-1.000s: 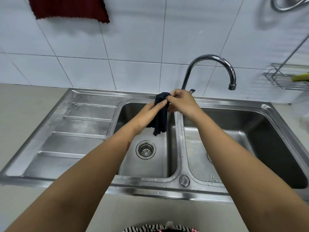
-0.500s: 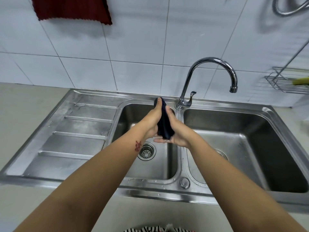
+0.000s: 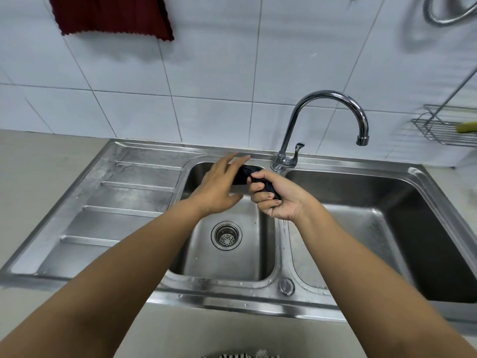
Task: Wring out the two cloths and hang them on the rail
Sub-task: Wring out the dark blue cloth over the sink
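Note:
A dark navy cloth is bunched up over the left sink basin. My right hand is clenched around one end of it, palm turned up. My left hand lies against the cloth's other end with its fingers spread and straight; whether it grips the cloth I cannot tell, since the hand hides that end. A dark red cloth hangs against the tiled wall at the top left. The rail that carries it is out of the frame.
The steel sink has a ribbed draining board on the left and a second basin on the right. A curved tap stands behind the divider. A wire rack is fixed to the wall at the right.
The cloth was pressed upright between both palms. Now my right hand has turned palm up and closed on it, and my left hand has opened and slid to the cloth's left end.

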A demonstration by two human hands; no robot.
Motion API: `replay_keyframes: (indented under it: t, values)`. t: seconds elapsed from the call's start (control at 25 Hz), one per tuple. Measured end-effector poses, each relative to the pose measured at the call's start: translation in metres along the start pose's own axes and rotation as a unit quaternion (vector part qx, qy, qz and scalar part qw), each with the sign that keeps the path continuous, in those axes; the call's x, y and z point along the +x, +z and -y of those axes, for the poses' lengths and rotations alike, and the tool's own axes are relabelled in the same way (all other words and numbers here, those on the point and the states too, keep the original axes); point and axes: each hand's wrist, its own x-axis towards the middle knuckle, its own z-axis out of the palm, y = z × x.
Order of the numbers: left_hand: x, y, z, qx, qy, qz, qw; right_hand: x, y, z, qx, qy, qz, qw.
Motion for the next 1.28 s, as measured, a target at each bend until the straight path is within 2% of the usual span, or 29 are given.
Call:
replay_keyframes:
  t: [0.08,0.16,0.24,0.32,0.36,0.4,0.48,0.56,0.68,0.76,0.84,0.88,0.92,0.96,1.04,1.12,1.28]
  values:
    - [-0.001,0.009,-0.006,-0.002,0.049,-0.08,0.996,-0.003,0.006,0.001,-0.047,0.032,0.058,0.997]
    - [0.006,0.006,-0.012,-0.028,0.058,-0.151,0.986,-0.006,0.011,0.004,-0.109,0.064,0.107,0.986]
    - [0.012,-0.006,-0.011,0.017,0.078,-0.128,0.989,-0.009,0.012,0.008,-0.186,0.101,0.104,0.972]
    - [0.02,-0.019,-0.004,0.117,0.124,-0.053,0.984,-0.009,0.01,0.01,-0.286,0.129,0.037,0.949]
    - [0.023,-0.025,-0.001,0.165,0.141,-0.011,0.976,-0.009,0.009,0.01,-0.353,0.134,-0.01,0.926]
    - [0.026,-0.028,0.0,0.201,0.15,0.028,0.968,-0.008,0.009,0.011,-0.428,0.134,-0.058,0.892]
    - [0.03,-0.028,-0.001,0.264,0.138,0.087,0.951,-0.005,0.01,0.012,-0.577,0.121,-0.142,0.795]
    - [0.031,-0.021,-0.005,0.301,0.101,0.117,0.941,0.0,0.008,0.014,-0.703,0.105,-0.188,0.678]
    - [0.027,-0.002,-0.013,0.316,0.035,0.166,0.933,0.01,0.001,0.008,-0.833,0.1,-0.241,0.488]
    - [0.025,0.01,-0.019,0.267,-0.022,0.211,0.94,0.015,-0.005,0.001,-0.878,0.073,-0.271,0.388]
    - [0.021,0.016,-0.022,0.148,-0.102,0.251,0.951,0.019,-0.013,-0.003,-0.904,0.002,-0.278,0.324]
    - [0.017,0.018,-0.023,0.046,-0.15,0.261,0.952,0.02,-0.018,-0.004,-0.912,-0.046,-0.275,0.3]
    - [0.013,0.018,-0.024,-0.073,-0.199,0.267,0.94,0.019,-0.022,-0.004,-0.917,-0.097,-0.268,0.28]
    - [0.007,0.017,-0.026,-0.194,-0.24,0.27,0.912,0.019,-0.025,-0.003,-0.917,-0.142,-0.26,0.267]
    - [-0.005,0.016,-0.031,-0.389,-0.282,0.272,0.834,0.017,-0.029,-0.002,-0.907,-0.22,-0.249,0.257]
    - [-0.013,0.017,-0.037,-0.522,-0.294,0.269,0.754,0.015,-0.029,0.001,-0.891,-0.283,-0.25,0.253]
    - [-0.02,0.017,-0.05,-0.699,-0.265,0.269,0.608,0.014,-0.019,0.004,-0.848,-0.38,-0.275,0.249]
